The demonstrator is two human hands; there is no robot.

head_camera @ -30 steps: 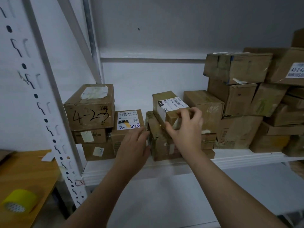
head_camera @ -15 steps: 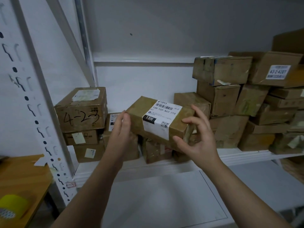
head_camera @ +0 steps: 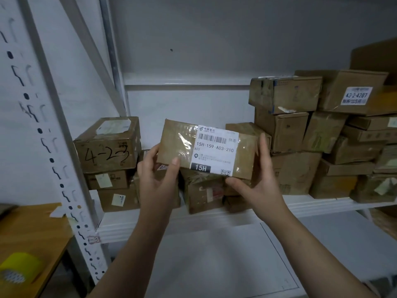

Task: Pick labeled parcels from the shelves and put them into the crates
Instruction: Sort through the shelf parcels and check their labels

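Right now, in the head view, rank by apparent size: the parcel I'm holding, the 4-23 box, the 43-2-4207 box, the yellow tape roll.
1. Held parcel and 43-2-4207 box: alike; the parcel is nearer, the box is cropped.
2. 4-23 box.
3. Yellow tape roll.

There is one view only, from the person's head. It faces forward and a little down, so near that the label [head_camera: 214, 148] on the parcel [head_camera: 178, 145] is readable. The stacked boxes [head_camera: 290, 132] are at 2 o'clock and the wooden table [head_camera: 28, 233] is at 8 o'clock.

White metal shelf [head_camera: 311, 206], stack of cardboard boxes [head_camera: 118, 200] at left topped by one marked 4-23, taped boxes [head_camera: 204, 194] mid-shelf, taller pile [head_camera: 333, 187] at right, wooden table [head_camera: 28, 233] alongside bearing yellow tape roll [head_camera: 19, 269]
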